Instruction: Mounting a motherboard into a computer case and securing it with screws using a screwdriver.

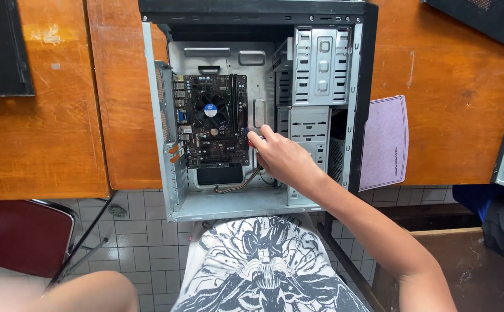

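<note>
1. The motherboard [214, 119] is dark and square, with a round black fan bearing a blue centre, and lies flat inside the open computer case [353, 104].
2. It sits at nine o'clock of the right hand [282, 157], whose fingers pinch a small red-tipped thing at the board's right edge.
3. Grey cables [237, 184] trail at six o'clock of the board; a metal drive cage [319, 65] stands at twelve o'clock of the hand.
</note>
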